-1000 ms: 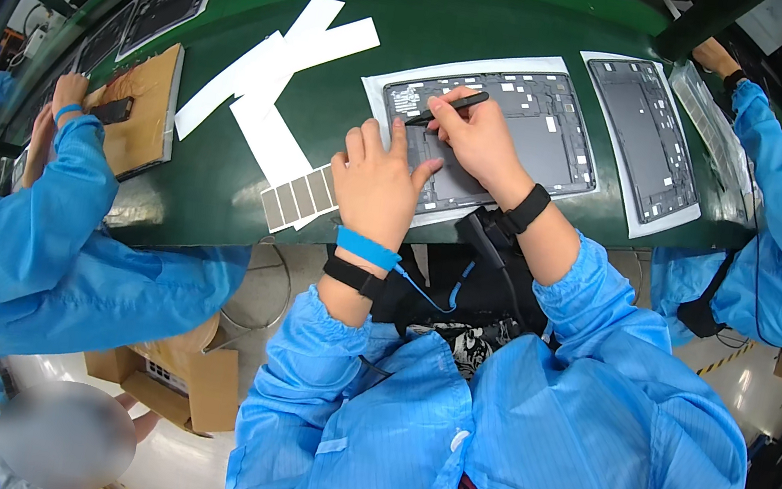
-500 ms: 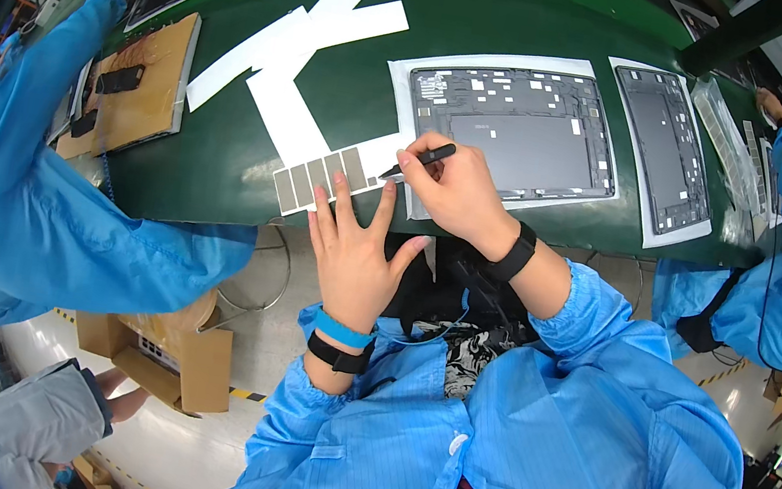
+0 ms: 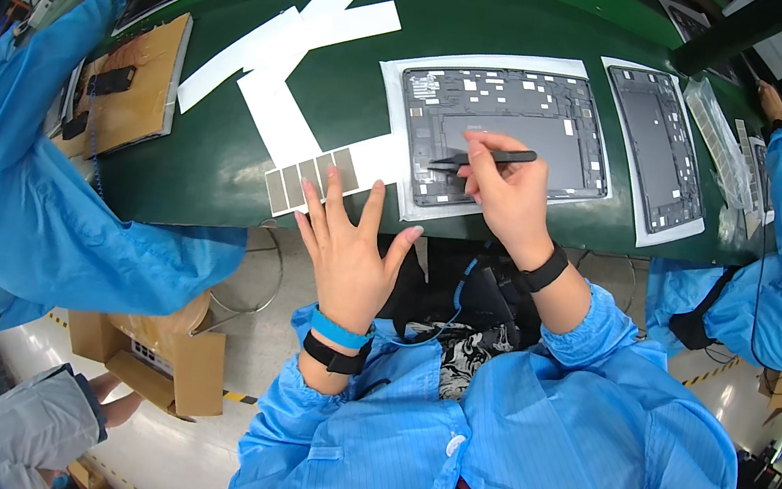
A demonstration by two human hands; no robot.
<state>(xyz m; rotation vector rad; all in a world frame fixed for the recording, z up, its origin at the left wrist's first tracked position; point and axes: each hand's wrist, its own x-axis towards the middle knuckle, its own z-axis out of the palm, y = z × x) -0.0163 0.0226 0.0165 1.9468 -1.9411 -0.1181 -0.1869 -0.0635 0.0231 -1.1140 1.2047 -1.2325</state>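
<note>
My left hand (image 3: pixel 348 263) lies flat with fingers spread. Its fingertips rest on the near edge of a white backing strip with several grey rectangular stickers (image 3: pixel 275 194). Black tweezers (image 3: pixel 507 160) are pinched in my right hand (image 3: pixel 511 202), their tips pointing left over a dark tablet housing (image 3: pixel 517 142). Whether the tips carry a small piece or touch the housing I cannot make out. The housing lies on a white sheet (image 3: pixel 573 211) and has many small white and silver patches, mostly along its far part.
Overlapping white backing strips (image 3: pixel 274 116) lie at the left on the green table (image 3: pixel 209 177). A second tablet housing (image 3: pixel 663 149) and clear-wrapped strips (image 3: pixel 720 142) are at right. A cardboard sheet with a black phone (image 3: pixel 114 82) lies left. Co-workers in blue sit on both sides.
My right hand has moved right with the tweezers, from the sticker strip to above the tablet housing. My left hand stays on the strip.
</note>
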